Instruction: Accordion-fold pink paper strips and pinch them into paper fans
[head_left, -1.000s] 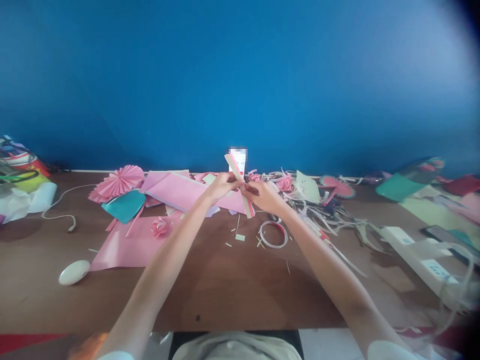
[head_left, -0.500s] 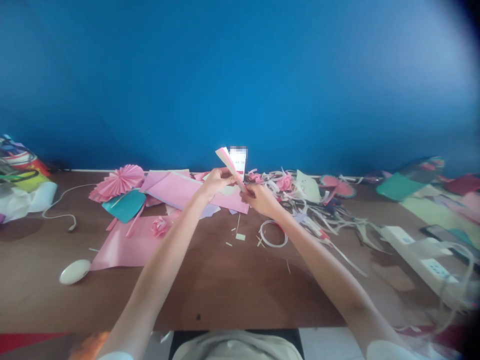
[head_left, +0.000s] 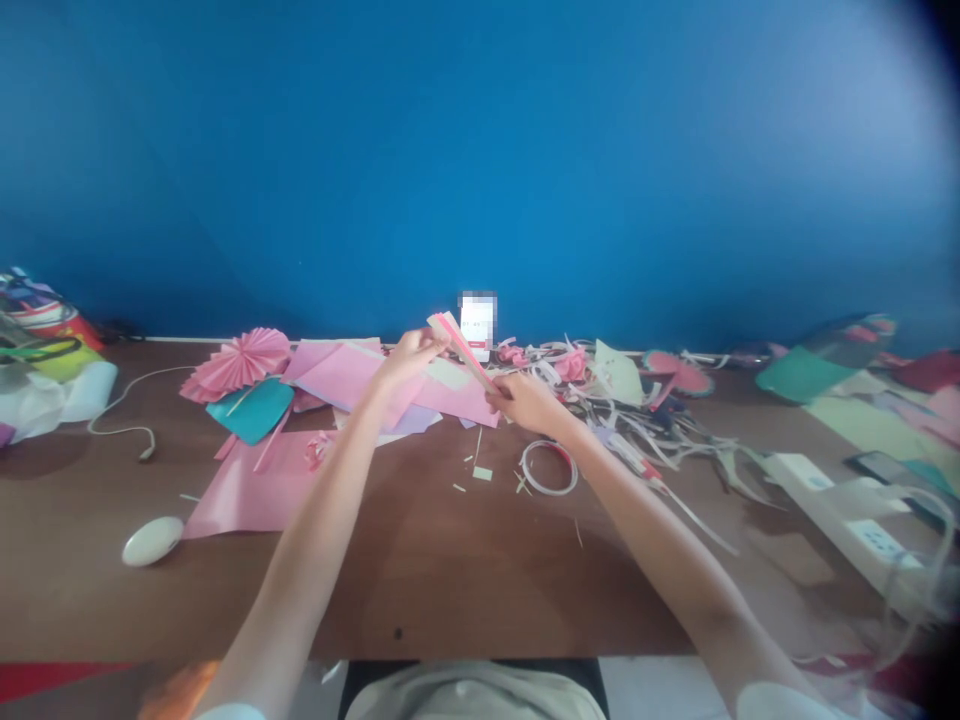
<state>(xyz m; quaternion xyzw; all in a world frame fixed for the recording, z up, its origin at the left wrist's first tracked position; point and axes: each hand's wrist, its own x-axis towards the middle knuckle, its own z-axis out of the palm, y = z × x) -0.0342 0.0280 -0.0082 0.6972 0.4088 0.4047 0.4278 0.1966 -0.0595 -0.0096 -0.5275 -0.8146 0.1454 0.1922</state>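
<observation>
A narrow pleated paper fan (head_left: 466,348), pink and cream, is tilted in front of me above the table, its upper end leaning left. My right hand (head_left: 525,398) is closed around its lower end. My left hand (head_left: 409,358) is at the left edge of the paper higher up, with its fingertips drawn together on the folds. Just behind the paper stands a phone (head_left: 480,322) with a lit screen. Below the hands, pink paper sheets (head_left: 345,375) lie across the table.
An opened pink paper fan (head_left: 251,360) and a teal paper piece (head_left: 251,410) lie at the left. A white computer mouse (head_left: 152,541) is nearer. On the right are a white tape ring (head_left: 550,468), tangled strips (head_left: 637,430) and a power strip (head_left: 832,510). A blue wall (head_left: 480,150) rises behind.
My left hand has shifted left along the paper. The fan's upper end has spread slightly, showing more pink folds. My right hand stays at the lower end.
</observation>
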